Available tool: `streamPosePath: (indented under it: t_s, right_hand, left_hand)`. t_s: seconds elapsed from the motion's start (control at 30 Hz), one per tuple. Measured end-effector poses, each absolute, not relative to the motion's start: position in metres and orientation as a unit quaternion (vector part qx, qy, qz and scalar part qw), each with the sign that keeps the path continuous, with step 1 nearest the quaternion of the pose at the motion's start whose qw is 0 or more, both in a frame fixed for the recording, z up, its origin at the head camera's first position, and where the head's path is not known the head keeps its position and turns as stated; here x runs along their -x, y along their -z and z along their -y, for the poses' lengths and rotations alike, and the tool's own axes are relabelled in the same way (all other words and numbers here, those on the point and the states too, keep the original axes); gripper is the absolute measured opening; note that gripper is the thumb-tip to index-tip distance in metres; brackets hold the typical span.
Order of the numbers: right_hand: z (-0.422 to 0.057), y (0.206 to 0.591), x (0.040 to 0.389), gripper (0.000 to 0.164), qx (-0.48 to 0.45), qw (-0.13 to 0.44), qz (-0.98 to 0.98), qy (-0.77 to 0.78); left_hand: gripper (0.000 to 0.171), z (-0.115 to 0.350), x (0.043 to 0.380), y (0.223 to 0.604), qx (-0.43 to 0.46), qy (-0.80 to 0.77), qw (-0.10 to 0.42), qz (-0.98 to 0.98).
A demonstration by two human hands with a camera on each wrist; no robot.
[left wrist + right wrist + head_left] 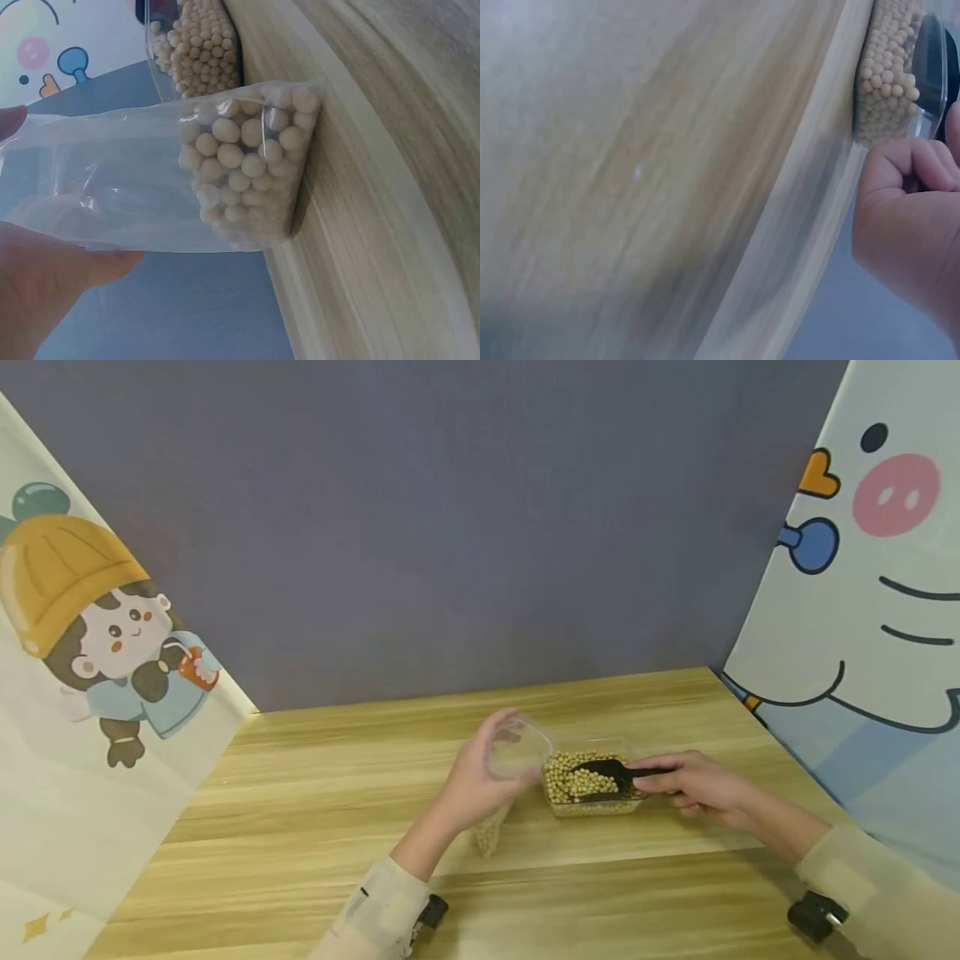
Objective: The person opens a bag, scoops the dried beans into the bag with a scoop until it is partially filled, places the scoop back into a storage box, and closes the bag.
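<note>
My left hand (474,781) holds a clear plastic bag (127,180) by its upper part, with the thumb on one side and fingers on the other. The bag's mouth is spread wide, and pale round beans (240,154) fill its bottom, which stands on the table. Just to the right is a clear rectangular container (592,811) full of the same beans. In my right hand (701,785) is the handle of a black scoop (621,775). The scoop lies among the beans in the container, with a heap of them in its bowl.
Everything stands on a wood-grain table (315,785). A grey-blue panel (465,527) rises behind it. Panels with cartoon figures flank both sides, one with a yellow-hatted figure (90,610) on the left.
</note>
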State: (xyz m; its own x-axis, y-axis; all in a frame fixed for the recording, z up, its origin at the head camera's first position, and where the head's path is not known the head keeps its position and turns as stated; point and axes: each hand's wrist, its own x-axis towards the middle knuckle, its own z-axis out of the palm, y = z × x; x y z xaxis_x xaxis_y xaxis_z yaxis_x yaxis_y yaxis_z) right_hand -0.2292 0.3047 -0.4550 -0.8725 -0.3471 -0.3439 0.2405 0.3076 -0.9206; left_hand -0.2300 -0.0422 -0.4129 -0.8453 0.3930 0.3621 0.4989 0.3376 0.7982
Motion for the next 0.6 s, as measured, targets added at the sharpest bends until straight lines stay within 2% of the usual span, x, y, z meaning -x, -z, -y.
streamPosePath:
  t_s: [0.23, 0.47, 0.6]
  right_hand:
    - [-0.311, 0.452, 0.228, 0.068, 0.031, 0.276, -0.717, 0.639]
    - [-0.315, 0.439, 0.229, 0.053, 0.023, 0.273, -0.693, 0.667]
    - [-0.315, 0.42, 0.23, 0.051, 0.029, 0.262, -0.696, 0.668]
  left_hand:
    - [0.08, 0.045, 0.233, 0.413, 0.267, 0.523, 0.059, 0.807]
    - [0.081, 0.046, 0.234, 0.415, 0.257, 0.531, 0.063, 0.805]
    - [0.08, 0.046, 0.234, 0.416, 0.264, 0.528, 0.064, 0.805]
